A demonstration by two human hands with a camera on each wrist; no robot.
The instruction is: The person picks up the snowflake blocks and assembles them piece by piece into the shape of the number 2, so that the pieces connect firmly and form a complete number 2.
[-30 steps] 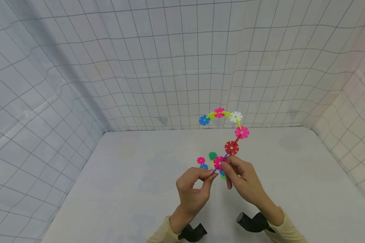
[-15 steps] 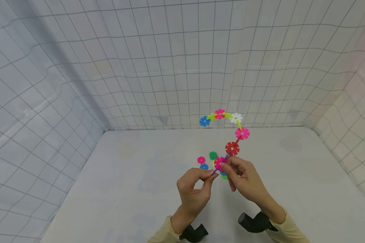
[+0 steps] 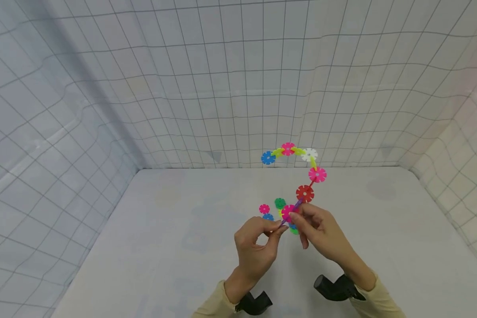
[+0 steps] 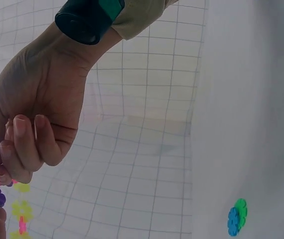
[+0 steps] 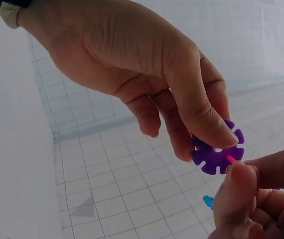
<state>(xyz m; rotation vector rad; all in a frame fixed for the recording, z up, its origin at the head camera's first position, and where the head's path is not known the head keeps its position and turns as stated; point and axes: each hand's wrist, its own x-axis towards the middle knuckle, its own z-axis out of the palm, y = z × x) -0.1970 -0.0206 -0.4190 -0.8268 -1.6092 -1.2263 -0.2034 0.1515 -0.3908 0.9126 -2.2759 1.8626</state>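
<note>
"White tabletop point(image 3: 175, 247) lay below; what were you gripping?"

"Your left hand point(image 3: 252, 254) pinched the purple disc point(image 5: 212, 161); your right hand point(image 3: 323, 230) pinched the pink disc point(image 3: 286, 210), seemingly mid-join."

"Next?"

"Probably you needed a steady push to seat them; beyond, your chain point(image 3: 321, 175) arched toward the gridded backdrop point(image 3: 230, 84)."

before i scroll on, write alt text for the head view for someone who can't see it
A person's left hand and right hand pinch notched discs at the near end of a colourful chain, which curves away to a blue disc; other discs show past the hands.
</note>
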